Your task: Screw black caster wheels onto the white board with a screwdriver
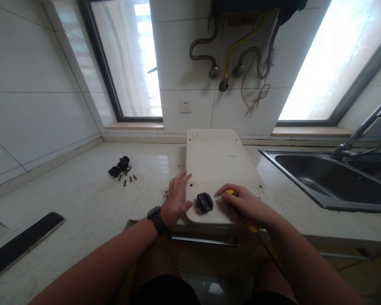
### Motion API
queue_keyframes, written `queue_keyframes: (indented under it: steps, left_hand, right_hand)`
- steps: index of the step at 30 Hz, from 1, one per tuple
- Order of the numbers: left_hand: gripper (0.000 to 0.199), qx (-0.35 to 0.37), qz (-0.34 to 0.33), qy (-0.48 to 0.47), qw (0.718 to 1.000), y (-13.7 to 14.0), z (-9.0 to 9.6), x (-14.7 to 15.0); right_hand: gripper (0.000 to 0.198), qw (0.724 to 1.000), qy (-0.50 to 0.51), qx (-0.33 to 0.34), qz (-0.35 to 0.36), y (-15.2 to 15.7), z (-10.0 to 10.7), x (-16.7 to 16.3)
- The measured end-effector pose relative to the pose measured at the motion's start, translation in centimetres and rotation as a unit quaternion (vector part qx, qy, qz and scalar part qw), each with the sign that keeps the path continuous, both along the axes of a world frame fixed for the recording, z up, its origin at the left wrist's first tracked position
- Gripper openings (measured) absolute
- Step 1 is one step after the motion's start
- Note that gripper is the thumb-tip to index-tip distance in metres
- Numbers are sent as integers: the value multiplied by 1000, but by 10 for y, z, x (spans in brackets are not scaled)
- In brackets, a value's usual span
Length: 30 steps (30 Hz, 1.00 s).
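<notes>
Nearest, the right hand (pixel 246 206) is closed around a yellow-handled screwdriver (pixel 241 209) on the cream board (pixel 217 165); the left hand (pixel 177 199), fingers spread, presses the board's left edge. Between them sits a black caster (pixel 205 202), seemingly being fastened. Farther left of the board lie spare casters (pixel 120 165) and screws (pixel 127 179).

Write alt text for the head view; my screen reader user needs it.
A person's left hand steadies a cream board on a kitchen counter while the right hand grips a yellow-handled tool beside a black caster on the board. More casters and screws lie left; a sink sits right.
</notes>
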<state>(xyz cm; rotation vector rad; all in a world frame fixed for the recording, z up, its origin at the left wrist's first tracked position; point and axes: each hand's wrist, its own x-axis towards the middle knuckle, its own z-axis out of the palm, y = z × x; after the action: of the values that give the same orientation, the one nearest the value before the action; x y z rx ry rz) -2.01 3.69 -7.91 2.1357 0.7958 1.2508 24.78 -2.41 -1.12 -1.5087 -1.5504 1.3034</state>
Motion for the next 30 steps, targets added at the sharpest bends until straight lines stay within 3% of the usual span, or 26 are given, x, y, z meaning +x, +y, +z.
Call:
queue_keyframes:
  steps: [2, 4, 12, 22, 30]
  left_hand:
    - [103, 48, -58, 54, 996, -1, 4, -1]
    - [108, 69, -79, 100, 990, -1, 7, -1]
    - [75, 48, -36, 142, 988, -6, 16, 7]
    - [71, -34, -3, 60, 998, -6, 51, 16]
    - [63, -28, 25, 86, 996, -5, 65, 18]
  right_hand:
    - [29, 1000, 20, -2, -2, -1, 2, 0]
    - [28, 999, 36, -4, -8, -2, 5, -2]
    - [24, 993, 86, 6, -79, -6, 13, -5]
    - [25, 947, 257, 83, -175, -15, 38, 16]
    - [22, 907, 343, 135, -203, -27, 44, 28]
